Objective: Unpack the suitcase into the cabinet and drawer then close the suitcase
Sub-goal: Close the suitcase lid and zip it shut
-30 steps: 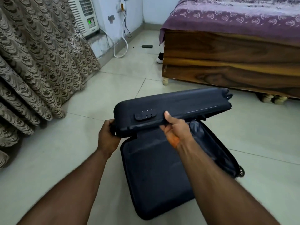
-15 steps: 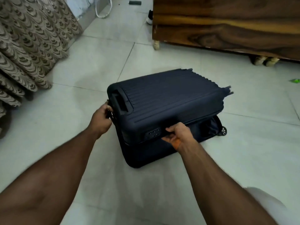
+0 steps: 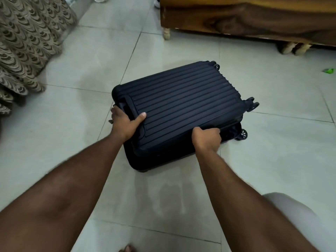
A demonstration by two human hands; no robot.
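A dark navy ribbed hard-shell suitcase [image 3: 181,102] lies flat on the tiled floor, its lid folded down onto the base. A narrow gap with dark lining shows at the near right corner beside a wheel [image 3: 243,134]. My left hand [image 3: 124,122] grips the lid's near left corner next to the recessed handle, thumb lying on top. My right hand [image 3: 207,140] grips the lid's front edge, fingers curled under it. The suitcase's inside is hidden.
A wooden bed frame [image 3: 254,20] on short legs stands behind the suitcase. A patterned brown curtain [image 3: 27,42] hangs at the left. A small green scrap [image 3: 329,70] lies on the floor at the right. My foot [image 3: 128,249] shows at the bottom edge.
The lid has swung down from raised to nearly flat on the base. My left thumb has come onto the lid's top, and my right hand has slid right along the front edge.
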